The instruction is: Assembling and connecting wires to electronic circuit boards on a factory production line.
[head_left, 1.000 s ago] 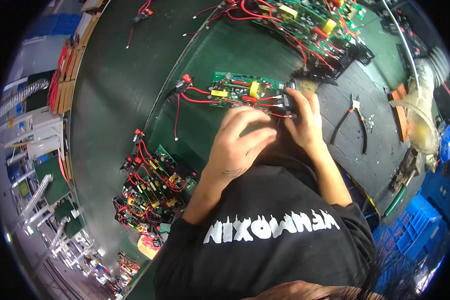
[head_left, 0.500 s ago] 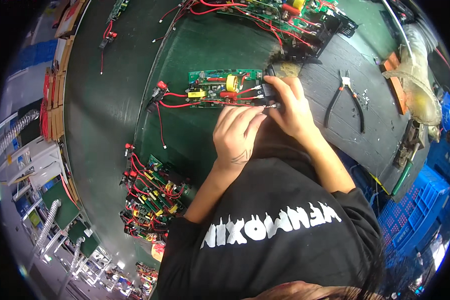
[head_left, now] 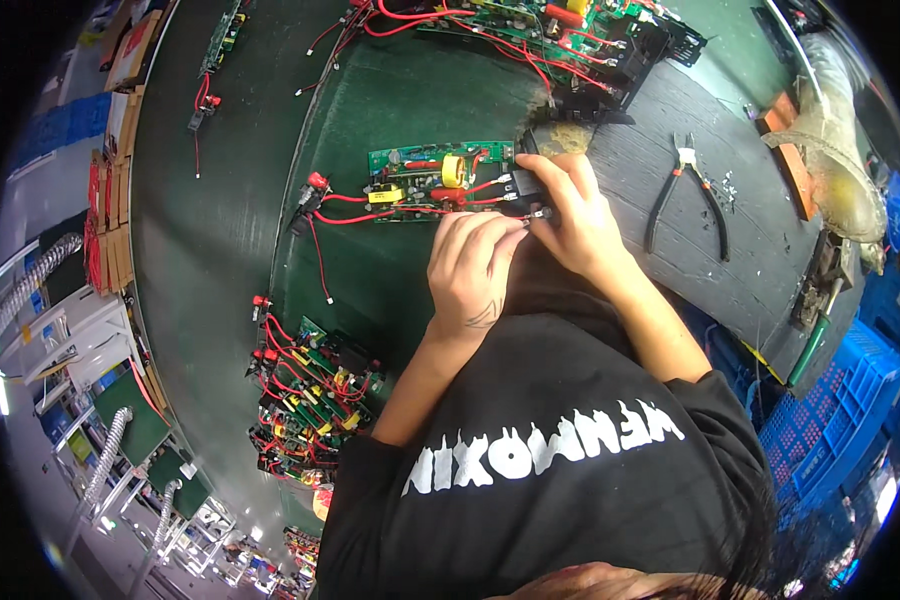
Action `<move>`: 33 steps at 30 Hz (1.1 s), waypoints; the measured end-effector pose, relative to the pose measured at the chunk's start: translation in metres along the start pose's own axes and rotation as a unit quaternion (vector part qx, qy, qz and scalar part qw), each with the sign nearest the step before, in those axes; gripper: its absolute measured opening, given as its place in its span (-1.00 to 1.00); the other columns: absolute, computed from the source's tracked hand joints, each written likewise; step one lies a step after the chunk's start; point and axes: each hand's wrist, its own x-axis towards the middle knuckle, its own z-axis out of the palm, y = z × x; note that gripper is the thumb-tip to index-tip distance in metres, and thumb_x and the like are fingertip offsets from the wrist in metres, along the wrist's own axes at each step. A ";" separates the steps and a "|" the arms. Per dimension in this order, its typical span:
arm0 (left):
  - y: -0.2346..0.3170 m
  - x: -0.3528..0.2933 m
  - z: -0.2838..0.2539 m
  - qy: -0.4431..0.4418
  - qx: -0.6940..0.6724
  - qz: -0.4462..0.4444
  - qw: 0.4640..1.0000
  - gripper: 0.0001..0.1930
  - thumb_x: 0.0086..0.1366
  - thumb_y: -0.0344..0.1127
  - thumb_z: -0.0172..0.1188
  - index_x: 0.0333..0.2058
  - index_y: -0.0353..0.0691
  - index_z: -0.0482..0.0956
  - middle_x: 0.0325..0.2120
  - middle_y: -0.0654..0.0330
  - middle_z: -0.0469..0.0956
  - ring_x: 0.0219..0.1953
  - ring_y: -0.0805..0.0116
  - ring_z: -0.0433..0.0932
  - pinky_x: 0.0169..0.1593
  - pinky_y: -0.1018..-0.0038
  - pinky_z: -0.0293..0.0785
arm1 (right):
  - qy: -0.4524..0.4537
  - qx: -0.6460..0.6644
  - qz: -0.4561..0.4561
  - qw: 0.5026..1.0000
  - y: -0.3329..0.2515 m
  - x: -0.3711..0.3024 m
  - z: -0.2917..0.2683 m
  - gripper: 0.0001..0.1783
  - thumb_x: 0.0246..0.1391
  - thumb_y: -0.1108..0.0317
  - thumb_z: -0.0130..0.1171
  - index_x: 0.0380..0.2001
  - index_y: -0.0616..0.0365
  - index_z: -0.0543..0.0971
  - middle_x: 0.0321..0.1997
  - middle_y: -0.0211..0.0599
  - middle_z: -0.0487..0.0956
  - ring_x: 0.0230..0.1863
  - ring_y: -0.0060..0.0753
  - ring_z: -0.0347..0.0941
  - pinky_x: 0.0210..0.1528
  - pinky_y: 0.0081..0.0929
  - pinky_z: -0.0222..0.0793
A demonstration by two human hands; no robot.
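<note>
A green circuit board (head_left: 410, 187) with a yellow coil and red wires lies in front of me. My left hand (head_left: 475, 260) is closed, its fingertips pinching a red wire near its metal terminal (head_left: 538, 214). On the right, my right hand (head_left: 582, 215) grips a black plastic socket (head_left: 526, 184) at the board's right end, with fingers along its far side and the thumb near the terminal. Two other red wires run from the board to the socket. More red wires lead left to a black connector with a red cap (head_left: 310, 200).
Black-handled cutters (head_left: 685, 190) lie on the dark board (head_left: 760, 270) at right. More circuit boards with black housings (head_left: 630, 70) stand at the far side. A pile of boards (head_left: 315, 400) lies left of my forearm. A blue crate (head_left: 835, 415) sits lower right.
The small board assembly at the far left has shifted nearer along the green surface. Both hands keep nearly the same hold, and the socket sits slightly farther left.
</note>
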 end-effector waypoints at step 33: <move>-0.010 0.000 0.014 0.007 0.098 0.083 0.992 -0.83 0.16 -0.44 0.44 -0.27 -0.28 0.68 -0.40 0.18 0.57 -0.40 0.16 0.51 -0.30 0.32 0.46 | -0.015 0.019 0.030 0.999 0.000 -0.002 0.001 -0.13 -0.21 0.56 0.41 0.29 0.05 0.42 0.05 -0.01 0.43 0.05 0.15 0.47 0.03 -0.14 0.49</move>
